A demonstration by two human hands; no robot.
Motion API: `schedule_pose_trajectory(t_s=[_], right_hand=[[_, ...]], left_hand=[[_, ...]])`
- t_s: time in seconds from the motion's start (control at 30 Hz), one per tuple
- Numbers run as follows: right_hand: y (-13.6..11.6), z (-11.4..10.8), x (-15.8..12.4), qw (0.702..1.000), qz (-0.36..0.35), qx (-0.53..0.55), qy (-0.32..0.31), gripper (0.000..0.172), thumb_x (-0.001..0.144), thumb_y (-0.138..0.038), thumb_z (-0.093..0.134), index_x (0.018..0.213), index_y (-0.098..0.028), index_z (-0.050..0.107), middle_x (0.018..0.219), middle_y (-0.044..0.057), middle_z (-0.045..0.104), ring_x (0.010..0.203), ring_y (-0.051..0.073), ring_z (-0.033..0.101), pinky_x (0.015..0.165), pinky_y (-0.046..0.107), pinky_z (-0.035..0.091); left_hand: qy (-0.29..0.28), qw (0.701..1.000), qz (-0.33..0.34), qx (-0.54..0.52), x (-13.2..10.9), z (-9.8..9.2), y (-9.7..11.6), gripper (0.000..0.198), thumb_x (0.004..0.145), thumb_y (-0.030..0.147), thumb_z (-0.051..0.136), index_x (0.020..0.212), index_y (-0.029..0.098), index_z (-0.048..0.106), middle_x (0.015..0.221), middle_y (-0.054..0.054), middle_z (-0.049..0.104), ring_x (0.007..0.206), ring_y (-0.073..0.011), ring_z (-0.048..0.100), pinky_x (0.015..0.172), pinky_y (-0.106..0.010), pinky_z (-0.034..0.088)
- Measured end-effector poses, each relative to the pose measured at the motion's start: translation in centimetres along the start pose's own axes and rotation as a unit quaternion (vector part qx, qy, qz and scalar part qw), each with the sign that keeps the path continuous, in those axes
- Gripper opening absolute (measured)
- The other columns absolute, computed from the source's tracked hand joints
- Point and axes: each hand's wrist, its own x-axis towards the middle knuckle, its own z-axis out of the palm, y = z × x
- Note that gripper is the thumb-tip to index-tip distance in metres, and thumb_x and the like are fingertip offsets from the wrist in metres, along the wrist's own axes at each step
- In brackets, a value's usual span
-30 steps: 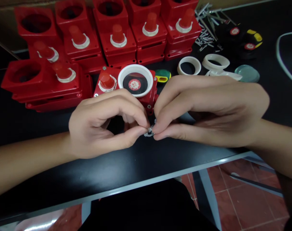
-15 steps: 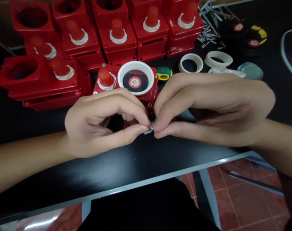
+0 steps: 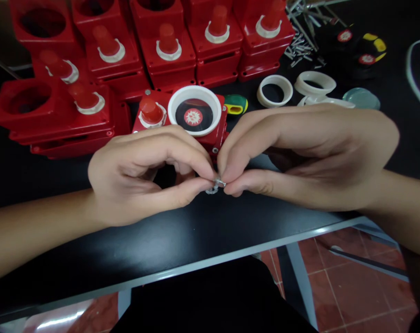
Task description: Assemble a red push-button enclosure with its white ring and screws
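Observation:
My left hand (image 3: 143,175) and my right hand (image 3: 300,157) meet fingertip to fingertip just above the black table (image 3: 92,249). Both pinch a small silvery metal part (image 3: 215,185), too small to name, between thumbs and forefingers. Right behind the fingers stands a red box (image 3: 182,118) with a red push button (image 3: 150,111) and a white ribbed ring (image 3: 195,110) around a black disc with a red star.
Several more red boxes (image 3: 168,51) with buttons or open holes fill the back left. White rings (image 3: 275,90), a green and yellow piece (image 3: 235,104), a pale disc (image 3: 361,98) and a heap of screws (image 3: 301,46) lie back right. The table's front edge runs below my wrists.
Both hands stay pinched on the small part and have shifted slightly up and left. My right fingertips have turned a little, so more of the metal part shows.

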Motion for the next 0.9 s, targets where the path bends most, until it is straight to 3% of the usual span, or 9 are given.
schedule_pose_trajectory(t_s=[0.37, 0.57, 0.67, 0.77, 0.9], right_hand=[[0.3, 0.3, 0.0, 1.0, -0.022, -0.009, 0.002, 0.014, 0.104, -0.024, 0.089, 0.11, -0.017, 0.078, 0.103, 0.0, 0.085, 0.095, 0.005, 0.079, 0.089, 0.014, 0.063], [0.4, 0.4, 0.1, 1.0, -0.021, 0.013, -0.003, 0.009, 0.107, -0.026, 0.085, 0.109, -0.02, 0.078, 0.108, 0.0, 0.085, 0.098, 0.007, 0.08, 0.092, 0.018, 0.065], [0.6, 0.4, 0.1, 0.999, -0.018, 0.038, -0.005, 0.009, 0.106, -0.025, 0.086, 0.106, -0.021, 0.078, 0.108, 0.0, 0.084, 0.099, 0.008, 0.08, 0.095, 0.019, 0.065], [0.8, 0.2, 0.2, 0.998, -0.001, 0.06, -0.024, 0.008, 0.106, -0.022, 0.085, 0.105, -0.019, 0.078, 0.103, -0.001, 0.082, 0.088, 0.007, 0.077, 0.084, 0.018, 0.066], [0.7, -1.5, 0.4, 0.993, 0.05, 0.078, -0.079, 0.007, 0.108, -0.019, 0.077, 0.101, -0.018, 0.077, 0.098, -0.003, 0.078, 0.076, 0.004, 0.073, 0.072, 0.012, 0.062]], left_hand=[[-0.001, 0.999, -0.031, 0.013, -0.4, -0.2, 0.1, 0.015, 0.104, 0.013, 0.087, 0.11, 0.024, 0.078, 0.103, -0.001, 0.084, 0.079, -0.0109, 0.079, 0.065, -0.02, 0.062], [0.004, 0.999, 0.007, -0.052, -0.7, 0.7, -0.7, 0.027, 0.101, 0.015, 0.091, 0.121, 0.02, 0.074, 0.101, -0.004, 0.08, 0.074, -0.0137, 0.078, 0.063, -0.026, 0.068], [0.015, 0.999, 0.012, -0.047, -0.8, 0.9, -0.9, 0.021, 0.105, 0.013, 0.084, 0.121, 0.024, 0.075, 0.097, -0.003, 0.081, 0.074, -0.0151, 0.079, 0.064, -0.028, 0.069], [0.006, 0.999, 0.031, 0.014, -0.5, 0.7, -0.8, 0.017, 0.103, 0.013, 0.085, 0.111, 0.02, 0.072, 0.095, -0.002, 0.079, 0.074, -0.0121, 0.077, 0.06, -0.023, 0.064], [0.011, 0.999, 0.037, 0.003, -0.3, 0.3, -0.6, 0.023, 0.094, 0.006, 0.08, 0.101, 0.024, 0.066, 0.09, 0.0, 0.072, 0.069, -0.0122, 0.069, 0.053, -0.025, 0.06]])
